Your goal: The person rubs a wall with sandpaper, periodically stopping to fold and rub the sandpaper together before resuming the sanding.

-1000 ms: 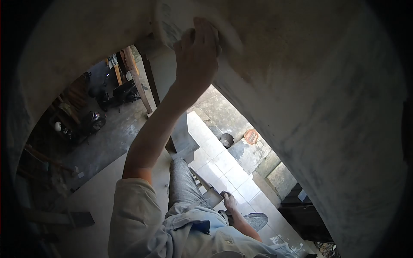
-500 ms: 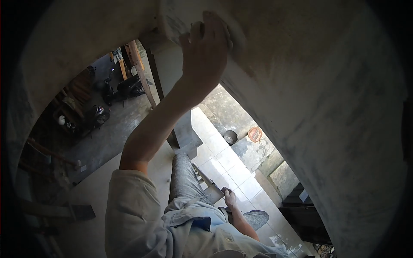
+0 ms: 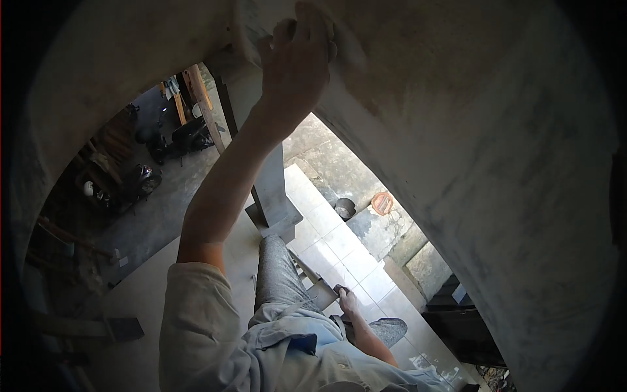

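Note:
My left hand is raised overhead, fingers bent and pressed against a pale, dusty, curved plaster surface. A light edge of something shows beside its fingertips, but shadow hides what it is. Lower down, my right hand is closed around the dark end of a metal piece that looks like the top of a ladder. Part of the ladder's rails shows between my legs, in grey trousers.
White floor tiles lie far below. A dark bucket and a round orange-rimmed object stand on rough concrete. A grey pillar rises near my knee. Parked motorbikes and timber are at the left.
My left hand has shifted a little up and left along the plaster surface, and the view has tilted slightly. My right hand keeps its hold.

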`<state>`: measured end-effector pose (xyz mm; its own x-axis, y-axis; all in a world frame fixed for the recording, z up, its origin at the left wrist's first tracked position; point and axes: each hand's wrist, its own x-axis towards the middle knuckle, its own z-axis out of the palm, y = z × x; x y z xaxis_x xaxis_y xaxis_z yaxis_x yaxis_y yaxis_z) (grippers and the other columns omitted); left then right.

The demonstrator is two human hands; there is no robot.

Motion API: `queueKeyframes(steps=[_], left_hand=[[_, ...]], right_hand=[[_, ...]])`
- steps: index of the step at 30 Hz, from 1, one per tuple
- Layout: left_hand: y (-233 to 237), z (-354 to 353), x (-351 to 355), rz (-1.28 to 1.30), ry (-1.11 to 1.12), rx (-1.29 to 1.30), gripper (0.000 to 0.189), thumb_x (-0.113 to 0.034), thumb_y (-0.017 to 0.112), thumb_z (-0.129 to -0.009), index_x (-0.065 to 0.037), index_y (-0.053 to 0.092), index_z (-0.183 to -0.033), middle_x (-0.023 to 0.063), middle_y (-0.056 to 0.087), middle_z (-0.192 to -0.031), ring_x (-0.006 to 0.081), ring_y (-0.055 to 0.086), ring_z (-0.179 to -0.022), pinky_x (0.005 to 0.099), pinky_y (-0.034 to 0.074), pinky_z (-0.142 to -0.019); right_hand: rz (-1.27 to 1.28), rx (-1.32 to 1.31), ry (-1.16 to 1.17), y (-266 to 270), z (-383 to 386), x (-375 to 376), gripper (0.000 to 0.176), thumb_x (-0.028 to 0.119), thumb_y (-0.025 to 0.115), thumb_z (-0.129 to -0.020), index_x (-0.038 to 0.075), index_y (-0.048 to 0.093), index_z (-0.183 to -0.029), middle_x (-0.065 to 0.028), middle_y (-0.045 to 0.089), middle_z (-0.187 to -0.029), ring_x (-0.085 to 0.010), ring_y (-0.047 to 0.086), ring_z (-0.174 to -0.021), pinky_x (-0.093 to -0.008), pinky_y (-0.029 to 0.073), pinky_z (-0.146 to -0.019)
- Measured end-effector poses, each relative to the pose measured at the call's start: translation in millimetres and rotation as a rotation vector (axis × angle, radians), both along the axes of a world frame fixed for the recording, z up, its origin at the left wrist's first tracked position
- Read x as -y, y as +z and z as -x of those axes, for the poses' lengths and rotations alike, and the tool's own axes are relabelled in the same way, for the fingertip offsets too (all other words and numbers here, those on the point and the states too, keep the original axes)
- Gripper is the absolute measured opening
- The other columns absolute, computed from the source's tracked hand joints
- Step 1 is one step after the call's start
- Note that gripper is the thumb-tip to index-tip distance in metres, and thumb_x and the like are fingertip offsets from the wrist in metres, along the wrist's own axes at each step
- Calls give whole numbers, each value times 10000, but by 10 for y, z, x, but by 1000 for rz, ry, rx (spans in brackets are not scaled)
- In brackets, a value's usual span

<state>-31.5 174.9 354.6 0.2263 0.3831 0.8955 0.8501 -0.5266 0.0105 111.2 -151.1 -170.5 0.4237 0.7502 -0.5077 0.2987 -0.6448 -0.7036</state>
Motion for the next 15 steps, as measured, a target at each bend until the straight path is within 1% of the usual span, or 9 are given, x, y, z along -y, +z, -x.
queueKeyframes(steps=[3,4,5,7,9,10,13,14,15], left_hand=[[-74,-91,214,-66,7,13,587,-124,600,-837,6,375,-1364,151,485,-1315,282,506,-1162,493,382,-907],[-228,-107,344,-103,-43,-18,587,-125,602,-837,3,374,-1363,136,490,-1312,279,500,-1168,494,380,-905],[-331,-88,494,-89,-60,-96,606,-122,605,-834,17,356,-1369,136,480,-1328,275,493,-1178,500,376,-906],[-276,-24,360,-56,-84,-71,620,-119,615,-828,12,357,-1376,136,464,-1357,272,494,-1184,505,373,-907],[16,11,73,60,15,-92,628,-105,620,-821,1,356,-1381,133,441,-1387,268,497,-1186,508,380,-900],[83,21,8,118,66,-105,633,-98,623,-818,-4,356,-1383,131,429,-1401,266,499,-1188,509,383,-896],[-21,-39,361,57,-8,-88,569,-157,499,-932,92,283,-1397,193,406,-1402,340,465,-1154,510,335,-985],[-233,-82,454,-121,-91,-32,597,-100,609,-822,-34,380,-1370,121,521,-1300,277,539,-1131,500,401,-865],[-210,-70,399,-147,-93,-39,581,-108,601,-830,-34,384,-1364,120,546,-1251,281,551,-1105,497,405,-853]], right_hand=[[35,12,-13,1,-1,21,410,305,422,-924,38,663,-1121,-225,662,-1062,-348,610,-1049,-397,454,-911],[37,49,-27,185,54,-6,403,295,420,-927,37,665,-1116,-214,668,-1060,-333,618,-1040,-391,457,-909],[-20,21,-18,92,25,-46,405,296,420,-927,37,664,-1120,-212,669,-1060,-327,620,-1038,-390,457,-908],[-117,-39,-7,-43,37,-15,407,299,421,-928,36,660,-1127,-208,671,-1059,-315,624,-1034,-388,459,-907],[-29,-24,4,-159,-23,15,417,320,425,-934,37,648,-1144,-210,668,-1070,-302,624,-1039,-384,460,-908],[3,-15,-8,-45,-1,36,417,323,426,-935,37,651,-1138,-207,669,-1066,-301,625,-1038,-381,461,-907],[15,-5,-25,93,36,-5,410,320,434,-936,33,654,-1129,-210,671,-1049,-314,625,-1029,-379,463,-903],[-26,-4,-27,27,34,2,407,316,436,-936,31,654,-1128,-212,670,-1048,-317,626,-1026,-378,464,-901],[-66,-4,-34,-101,22,5,404,312,437,-936,29,654,-1127,-214,670,-1047,-321,626,-1023,-377,464,-899]])
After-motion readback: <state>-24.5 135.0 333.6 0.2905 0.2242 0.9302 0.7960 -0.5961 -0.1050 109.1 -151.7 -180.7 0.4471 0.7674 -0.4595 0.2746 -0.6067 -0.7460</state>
